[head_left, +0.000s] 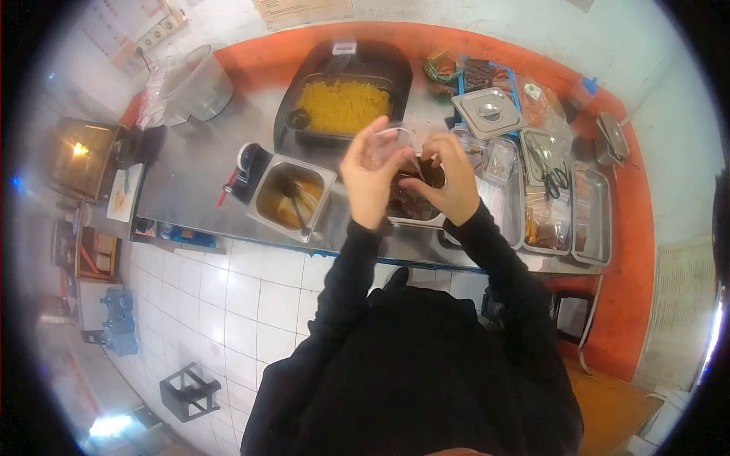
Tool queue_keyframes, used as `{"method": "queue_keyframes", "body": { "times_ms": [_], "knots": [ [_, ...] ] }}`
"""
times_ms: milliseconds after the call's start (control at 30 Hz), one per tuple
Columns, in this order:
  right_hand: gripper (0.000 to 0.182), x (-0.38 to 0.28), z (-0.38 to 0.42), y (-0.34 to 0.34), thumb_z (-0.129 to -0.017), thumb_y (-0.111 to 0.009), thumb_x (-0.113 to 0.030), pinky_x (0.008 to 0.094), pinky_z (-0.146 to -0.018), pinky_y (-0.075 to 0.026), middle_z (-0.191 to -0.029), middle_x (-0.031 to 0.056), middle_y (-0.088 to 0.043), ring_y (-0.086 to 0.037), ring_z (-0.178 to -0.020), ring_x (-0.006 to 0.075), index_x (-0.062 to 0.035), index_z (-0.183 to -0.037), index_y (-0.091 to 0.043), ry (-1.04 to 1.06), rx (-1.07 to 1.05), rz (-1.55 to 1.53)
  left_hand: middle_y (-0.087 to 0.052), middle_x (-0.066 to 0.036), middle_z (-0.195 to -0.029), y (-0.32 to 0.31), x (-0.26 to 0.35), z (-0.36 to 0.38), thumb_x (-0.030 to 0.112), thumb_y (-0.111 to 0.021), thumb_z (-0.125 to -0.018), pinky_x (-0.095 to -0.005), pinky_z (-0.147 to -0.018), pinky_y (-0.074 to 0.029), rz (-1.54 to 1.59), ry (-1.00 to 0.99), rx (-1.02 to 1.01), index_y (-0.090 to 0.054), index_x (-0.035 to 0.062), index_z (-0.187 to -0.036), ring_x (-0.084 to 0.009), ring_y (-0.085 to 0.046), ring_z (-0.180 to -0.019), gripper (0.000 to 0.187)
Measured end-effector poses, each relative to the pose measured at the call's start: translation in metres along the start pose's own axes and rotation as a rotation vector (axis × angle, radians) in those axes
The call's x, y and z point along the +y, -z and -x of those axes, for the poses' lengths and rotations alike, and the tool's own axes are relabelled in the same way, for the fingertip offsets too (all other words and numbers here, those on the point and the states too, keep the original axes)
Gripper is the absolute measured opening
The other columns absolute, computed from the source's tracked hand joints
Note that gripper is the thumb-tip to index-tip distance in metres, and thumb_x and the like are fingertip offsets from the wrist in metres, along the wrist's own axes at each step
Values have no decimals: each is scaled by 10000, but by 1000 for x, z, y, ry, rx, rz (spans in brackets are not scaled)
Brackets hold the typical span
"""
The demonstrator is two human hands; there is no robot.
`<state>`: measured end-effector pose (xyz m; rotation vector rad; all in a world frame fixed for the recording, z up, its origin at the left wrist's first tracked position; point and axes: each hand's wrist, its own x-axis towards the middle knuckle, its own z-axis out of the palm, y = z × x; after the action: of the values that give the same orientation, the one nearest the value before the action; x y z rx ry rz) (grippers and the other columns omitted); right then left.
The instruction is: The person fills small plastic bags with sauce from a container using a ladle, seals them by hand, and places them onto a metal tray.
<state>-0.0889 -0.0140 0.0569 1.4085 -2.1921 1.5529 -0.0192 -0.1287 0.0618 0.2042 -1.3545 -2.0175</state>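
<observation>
My left hand (369, 176) is closed around a clear plastic cup (397, 140), thumb on its near side and fingers behind. Close beside the cup, my right hand (455, 181) has its fingers bent and its thumb pointing toward the left. Whatever lies in its grip is see-through or hidden. Both hands are above a steel pan (414, 220) with dark brown contents, partly covered by them. Left of it stands another steel pan (327, 182) of brownish sauce with utensils in it. Behind is a black tray of yellow food (346, 105).
Steel trays with packets (547, 228) stand at the right, with black-handled scissors (557, 181) and a steel lid (488, 112). A translucent bucket (199, 83) is at the back left. An orange-edged wall borders the steel counter (194, 178). A black stool (190, 391) stands on the tiles.
</observation>
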Motion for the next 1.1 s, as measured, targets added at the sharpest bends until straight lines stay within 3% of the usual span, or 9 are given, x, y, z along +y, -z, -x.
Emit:
{"method": "queue_keyframes", "body": {
  "times_ms": [67,100,233,400,533,733,833,900,1100],
  "knots": [
    [283,-13,-1,-5,-641,-686,-93,329,-654,-423,-795,115,-503,-518,-767,277,-41,-834,-486,77,272,20,-555,-108,-1027,-10,-7,11,-24,-645,-721,-258,-805,-437,38,-41,-78,-453,-29,-1163,-172,-547,-939,482],
    [238,-14,0,-6,-656,-690,-82,294,-628,-422,-751,79,-540,-535,-693,210,-27,-822,-527,75,344,35,-553,-113,-1039,-14,-5,16,-12,-623,-748,-253,-817,-431,90,-37,-87,-450,-33,-1158,-168,-547,-938,445],
    [82,-24,4,4,-758,-639,-45,201,-629,-415,-773,31,-602,-541,-690,71,5,-815,-608,-162,330,-512,-592,-109,-956,-10,9,22,10,-601,-777,-247,-783,-442,127,-8,-44,-510,-39,-1086,-153,-571,-868,325],
    [80,-31,10,17,-797,-591,-26,210,-686,-433,-820,56,-602,-565,-747,100,13,-866,-605,-241,241,-772,-632,-81,-738,-4,34,31,37,-608,-768,-234,-669,-435,-577,-273,24,-629,-19,-805,-139,-583,-695,70],
    [89,-37,20,24,-799,-580,-14,217,-718,-438,-848,68,-601,-567,-789,109,10,-882,-598,-179,182,-724,-635,-79,-734,-3,47,41,55,-627,-753,-245,-663,-435,-599,-306,-23,-633,-9,-780,-136,-583,-691,70],
    [88,-54,33,37,-780,-590,5,213,-717,-433,-834,69,-597,-560,-785,105,19,-867,-591,-191,181,-742,-617,-73,-744,-8,46,54,6,-604,-770,-295,-843,-430,-601,-397,-95,-605,-34,-812,-115,-576,-696,58],
    [101,-50,45,44,-759,-603,16,217,-699,-431,-824,64,-594,-553,-765,102,21,-859,-593,-173,197,-719,-590,-54,-733,-23,45,63,-14,-602,-759,-322,-914,-397,-422,-228,-127,-607,-24,-804,-105,-556,-690,46],
    [105,-47,52,50,-745,-610,21,221,-686,-429,-816,60,-592,-548,-752,100,20,-849,-597,-152,208,-702,-562,-53,-716,-35,44,67,-7,-637,-719,-236,-660,-429,-390,-197,-206,-615,-23,-770,-105,-532,-670,58],
    [98,-50,84,84,-698,-648,-18,214,-591,-398,-719,65,-580,-526,-646,105,9,-785,-610,-113,245,-509,-558,-72,-690,-66,36,84,-24,-642,-678,-234,-580,-406,-587,-308,-392,-615,-13,-763,-147,-520,-644,89]
  ]
}}
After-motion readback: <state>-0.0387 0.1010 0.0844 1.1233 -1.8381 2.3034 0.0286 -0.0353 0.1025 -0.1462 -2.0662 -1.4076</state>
